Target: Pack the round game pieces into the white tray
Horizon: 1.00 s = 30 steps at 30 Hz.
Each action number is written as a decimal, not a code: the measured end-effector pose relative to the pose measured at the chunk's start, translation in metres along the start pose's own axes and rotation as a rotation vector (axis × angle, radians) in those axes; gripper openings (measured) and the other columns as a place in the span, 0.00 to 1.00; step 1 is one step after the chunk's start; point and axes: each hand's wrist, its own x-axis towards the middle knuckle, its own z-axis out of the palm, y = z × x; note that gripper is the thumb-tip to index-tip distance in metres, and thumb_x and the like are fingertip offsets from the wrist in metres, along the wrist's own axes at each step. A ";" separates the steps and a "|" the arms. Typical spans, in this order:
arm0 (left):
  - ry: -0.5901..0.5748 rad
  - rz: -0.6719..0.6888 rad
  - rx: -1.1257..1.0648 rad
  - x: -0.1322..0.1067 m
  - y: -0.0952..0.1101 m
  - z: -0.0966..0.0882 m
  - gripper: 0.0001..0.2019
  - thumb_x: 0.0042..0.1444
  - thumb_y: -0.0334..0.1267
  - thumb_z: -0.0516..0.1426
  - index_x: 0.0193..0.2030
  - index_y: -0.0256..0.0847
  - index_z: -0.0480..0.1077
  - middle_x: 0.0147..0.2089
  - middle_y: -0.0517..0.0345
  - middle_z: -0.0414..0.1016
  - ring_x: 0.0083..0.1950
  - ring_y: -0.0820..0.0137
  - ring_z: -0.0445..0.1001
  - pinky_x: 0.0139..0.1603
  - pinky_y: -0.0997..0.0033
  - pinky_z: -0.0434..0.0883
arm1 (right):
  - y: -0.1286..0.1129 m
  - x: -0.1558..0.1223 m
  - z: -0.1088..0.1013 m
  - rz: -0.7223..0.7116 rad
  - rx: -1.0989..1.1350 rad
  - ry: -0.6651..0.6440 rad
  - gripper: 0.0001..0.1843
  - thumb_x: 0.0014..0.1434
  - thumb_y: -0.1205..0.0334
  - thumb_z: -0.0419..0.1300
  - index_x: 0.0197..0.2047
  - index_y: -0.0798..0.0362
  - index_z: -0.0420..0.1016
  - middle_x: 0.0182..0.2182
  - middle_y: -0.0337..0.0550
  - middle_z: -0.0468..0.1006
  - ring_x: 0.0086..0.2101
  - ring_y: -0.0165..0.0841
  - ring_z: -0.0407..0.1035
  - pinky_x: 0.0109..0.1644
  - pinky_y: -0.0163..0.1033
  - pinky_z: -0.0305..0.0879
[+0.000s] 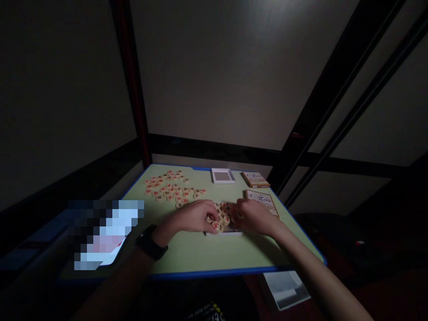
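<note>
A shallow box [234, 233] with a pale front rim stands on the table, holding round Chinese chess pieces [226, 220] with red and dark characters. My left hand [196, 216], a dark watch [152, 242] on its wrist, reaches to the box's left side. Its fingers are curled around a Chinese chess piece [209, 220] there. My right hand [252, 216] is at the right side of the box with its fingers bent inward and down. Whatever its fingertips hold is hidden from view.
Many loose pieces [170, 195] lie across the table's [187, 254] left rear. An open white tray [223, 176] sits at the back. Two printed boxes or lids [256, 179] lie to the right. A bright, pixelated screen [112, 234] is at the left edge.
</note>
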 end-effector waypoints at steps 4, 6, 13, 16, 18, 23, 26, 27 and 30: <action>0.005 -0.012 -0.034 0.000 0.004 -0.002 0.10 0.45 0.38 0.67 0.36 0.41 0.79 0.38 0.59 0.75 0.40 0.68 0.72 0.42 0.71 0.64 | -0.005 0.002 0.001 0.031 -0.087 -0.044 0.13 0.61 0.60 0.56 0.46 0.51 0.78 0.38 0.52 0.82 0.36 0.41 0.77 0.34 0.37 0.60; 0.037 -0.029 -0.038 0.001 0.004 -0.003 0.10 0.45 0.38 0.68 0.35 0.41 0.79 0.38 0.58 0.75 0.40 0.68 0.72 0.42 0.71 0.64 | -0.006 0.001 0.002 0.035 -0.086 -0.045 0.14 0.60 0.59 0.57 0.48 0.50 0.77 0.39 0.53 0.83 0.37 0.42 0.77 0.36 0.37 0.62; 0.171 -0.078 -0.077 0.003 0.002 0.000 0.09 0.46 0.37 0.65 0.36 0.41 0.78 0.34 0.61 0.78 0.36 0.70 0.73 0.39 0.72 0.65 | -0.006 0.002 0.008 0.029 -0.106 -0.018 0.14 0.59 0.61 0.57 0.47 0.51 0.77 0.37 0.53 0.83 0.37 0.43 0.78 0.36 0.38 0.63; 0.226 -0.100 -0.105 0.004 0.002 0.000 0.09 0.46 0.37 0.65 0.36 0.41 0.78 0.32 0.61 0.78 0.34 0.70 0.73 0.36 0.73 0.65 | -0.006 0.003 0.012 0.014 -0.102 0.025 0.14 0.57 0.64 0.57 0.47 0.52 0.77 0.37 0.54 0.83 0.37 0.44 0.79 0.36 0.39 0.63; 0.248 -0.097 -0.116 0.004 0.002 0.000 0.09 0.46 0.38 0.64 0.36 0.41 0.78 0.31 0.61 0.77 0.33 0.70 0.73 0.35 0.73 0.65 | -0.007 0.002 0.013 0.010 -0.101 0.040 0.13 0.57 0.64 0.57 0.45 0.52 0.77 0.36 0.55 0.83 0.37 0.45 0.79 0.36 0.39 0.63; 0.288 -0.079 -0.101 0.005 -0.001 0.002 0.10 0.48 0.37 0.62 0.38 0.41 0.78 0.31 0.61 0.77 0.34 0.70 0.73 0.35 0.73 0.65 | -0.009 -0.001 0.013 -0.015 -0.107 0.066 0.12 0.57 0.66 0.57 0.44 0.54 0.76 0.37 0.55 0.83 0.36 0.44 0.78 0.35 0.39 0.62; 0.301 -0.072 -0.091 0.006 -0.004 0.003 0.11 0.49 0.36 0.62 0.41 0.42 0.79 0.32 0.61 0.77 0.35 0.70 0.73 0.36 0.72 0.65 | -0.009 -0.002 0.014 -0.032 -0.118 0.069 0.12 0.57 0.67 0.56 0.43 0.55 0.76 0.36 0.55 0.83 0.35 0.43 0.78 0.33 0.39 0.60; 0.303 -0.072 -0.091 0.006 -0.005 0.003 0.11 0.50 0.36 0.61 0.41 0.42 0.79 0.32 0.60 0.78 0.35 0.70 0.73 0.37 0.71 0.65 | -0.009 -0.002 0.014 -0.034 -0.120 0.065 0.11 0.57 0.67 0.56 0.42 0.55 0.76 0.36 0.55 0.83 0.34 0.42 0.78 0.33 0.38 0.59; 0.302 -0.082 -0.085 0.006 -0.005 0.004 0.12 0.50 0.35 0.61 0.42 0.41 0.79 0.33 0.60 0.78 0.35 0.69 0.73 0.37 0.71 0.65 | -0.009 -0.002 0.015 -0.031 -0.111 0.071 0.10 0.58 0.66 0.56 0.41 0.55 0.76 0.35 0.55 0.83 0.33 0.42 0.77 0.31 0.38 0.56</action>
